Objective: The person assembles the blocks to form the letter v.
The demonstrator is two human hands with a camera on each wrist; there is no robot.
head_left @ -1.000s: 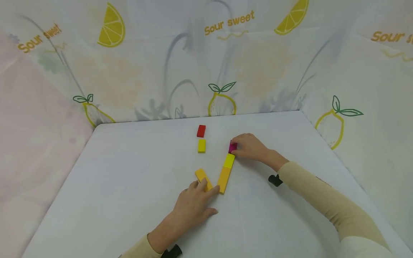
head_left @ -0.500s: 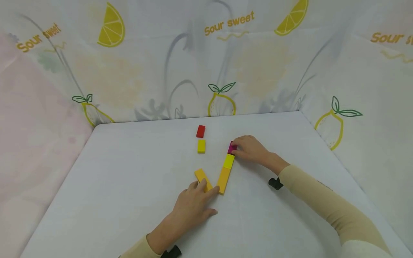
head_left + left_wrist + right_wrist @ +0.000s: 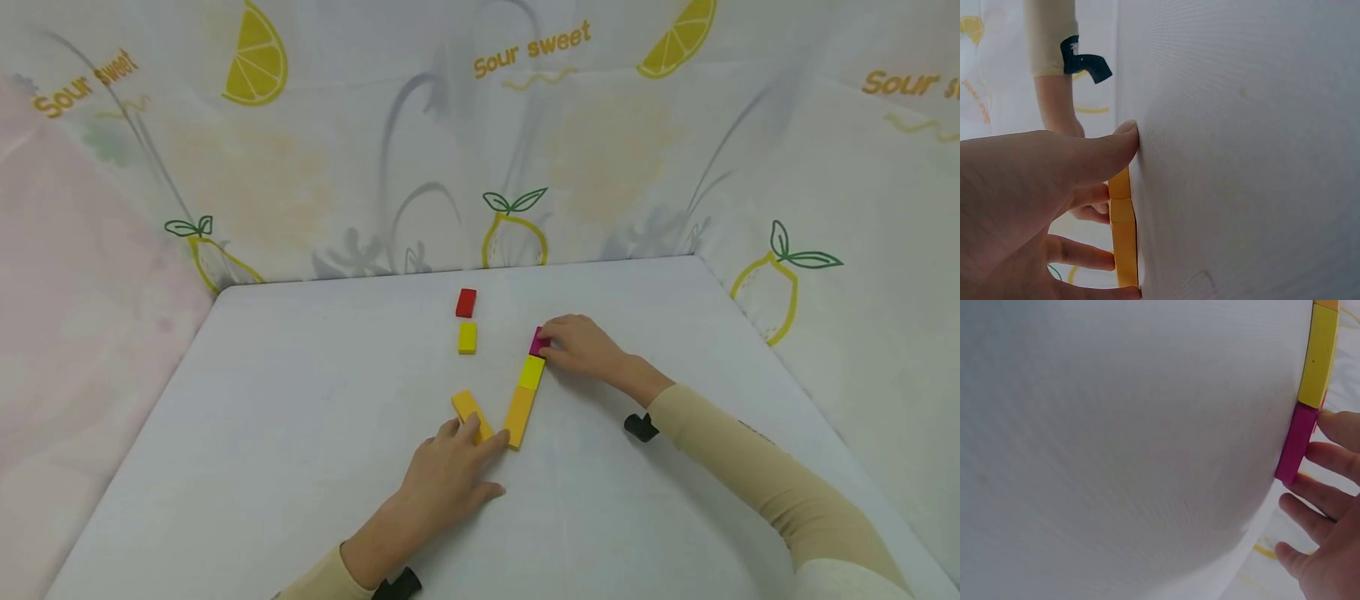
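Observation:
My left hand (image 3: 450, 479) lies over the near end of two orange blocks, fingers spread and fairly straight, their tips touching the left orange block (image 3: 466, 404) and the right orange block (image 3: 521, 412). The two orange blocks lean toward each other like a V. A yellow block (image 3: 532, 372) continues the right one end to end. Beyond it, a magenta block (image 3: 1297, 442) meets the yellow block's far end, pinched by the thumb and fingers of my right hand (image 3: 581, 344). In the left wrist view, the thumb stands apart from the orange block (image 3: 1125, 247).
Farther back on the white table (image 3: 300, 400) lie another yellow block (image 3: 467, 338) and a red block (image 3: 466, 302), in a column with a small gap. A lemon-printed cloth (image 3: 337, 150) hangs behind the table. Dark wrist mounts (image 3: 641, 427) sit by both sleeves.
My right hand has shifted the magenta block slightly left and nearer, in line with the yellow block. The left hand and the other blocks stay where they were.

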